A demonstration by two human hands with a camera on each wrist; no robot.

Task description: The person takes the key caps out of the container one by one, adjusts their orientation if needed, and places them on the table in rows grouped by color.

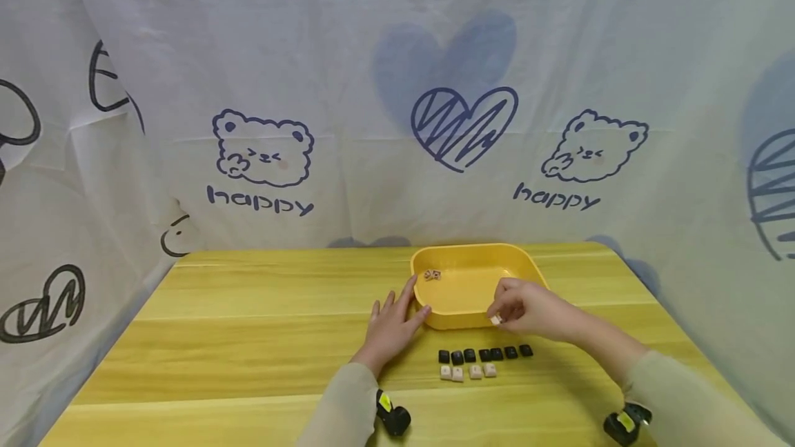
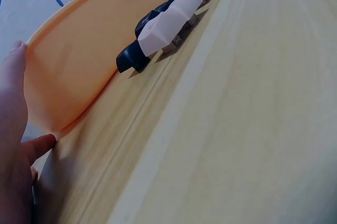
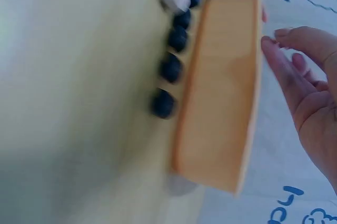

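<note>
In the head view my left hand (image 1: 389,332) rests against the near left corner of a yellow plastic tray (image 1: 459,321), fingers spread and fairly straight. The left wrist view has the thumb (image 2: 15,71) at the tray's rim. My right hand (image 1: 528,309) is over the tray's near right rim and pinches a small white keycap (image 1: 495,320) between thumb and fingertips. Below the tray lie a row of several black keycaps (image 1: 470,355) and, nearer me, a row of several white keycaps (image 1: 475,372). A couple of small keycaps (image 1: 433,274) lie inside the tray at its left end.
All this stands on a yellow wood-grain table (image 1: 248,350). A white cloth (image 1: 360,157) printed with hearts and bears hangs behind the table and along its sides. Black wrist cameras (image 1: 394,419) are strapped at both sleeves.
</note>
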